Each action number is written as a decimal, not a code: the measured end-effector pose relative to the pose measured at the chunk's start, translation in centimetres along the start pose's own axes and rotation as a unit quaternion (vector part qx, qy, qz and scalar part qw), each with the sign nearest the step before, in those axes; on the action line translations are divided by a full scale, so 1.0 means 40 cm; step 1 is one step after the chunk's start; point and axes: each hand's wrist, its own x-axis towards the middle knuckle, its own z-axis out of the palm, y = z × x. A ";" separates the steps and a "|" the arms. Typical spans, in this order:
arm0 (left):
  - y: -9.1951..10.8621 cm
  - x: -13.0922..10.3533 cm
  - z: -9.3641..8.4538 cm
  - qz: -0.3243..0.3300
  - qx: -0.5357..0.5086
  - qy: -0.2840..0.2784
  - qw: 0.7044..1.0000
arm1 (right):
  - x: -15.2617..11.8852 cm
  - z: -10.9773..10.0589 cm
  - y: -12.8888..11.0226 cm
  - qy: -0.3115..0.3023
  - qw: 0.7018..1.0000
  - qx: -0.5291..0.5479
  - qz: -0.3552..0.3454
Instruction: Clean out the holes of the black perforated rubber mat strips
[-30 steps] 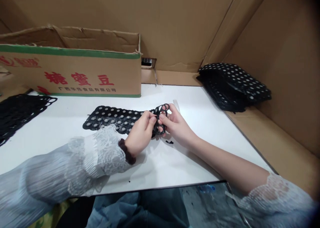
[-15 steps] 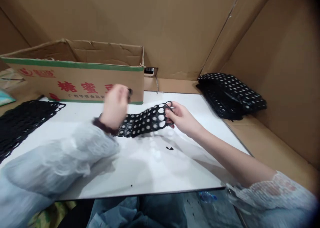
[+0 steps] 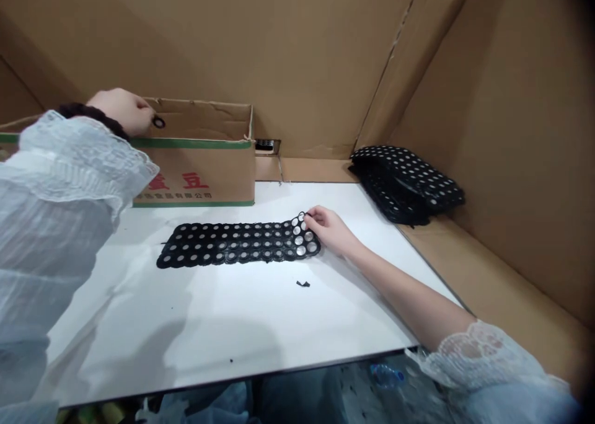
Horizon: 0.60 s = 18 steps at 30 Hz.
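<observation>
A black strip with rows of round holes [image 3: 232, 244] lies lengthwise across the white table. My right hand [image 3: 325, 229] pinches its right end, which is slightly lifted. Up at the left, over the rim of the cardboard box [image 3: 209, 170], my left hand [image 3: 124, 113] is closed on a small black ring [image 3: 158, 121] that hangs at its fingertips. The inside of the box below that hand is mostly hidden.
A folded pile of black perforated material [image 3: 409, 179] rests at the back right, by the cardboard wall. A small black scrap [image 3: 303, 284] lies on the white table [image 3: 260, 318] in front of the strip. Below the table edge, a plastic bottle [image 3: 387, 375] shows.
My left hand has moved up and left from above the strip to the box. The strip now lies flatter on the table, with my right hand still on its end.
</observation>
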 end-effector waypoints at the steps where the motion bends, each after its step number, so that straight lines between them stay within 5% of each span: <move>1: 0.000 0.002 0.008 -0.008 0.050 0.018 0.999 | -0.002 -0.001 0.000 -0.001 1.000 -0.011 -0.011; 7: 0.008 -0.041 0.039 -0.011 0.105 0.141 0.984 | -0.014 0.004 -0.014 -0.003 0.993 -0.096 -0.066; 11: 0.069 -0.135 0.055 0.124 0.094 0.226 0.962 | -0.023 0.006 -0.034 0.014 0.982 -0.119 -0.144; 13: 0.120 -0.196 0.078 0.212 0.068 0.170 0.960 | -0.028 0.004 -0.052 0.032 0.976 -0.106 -0.186; 18: 0.241 -0.315 0.154 0.383 -0.062 -0.150 0.909 | -0.026 -0.006 -0.134 0.048 0.972 -0.039 -0.227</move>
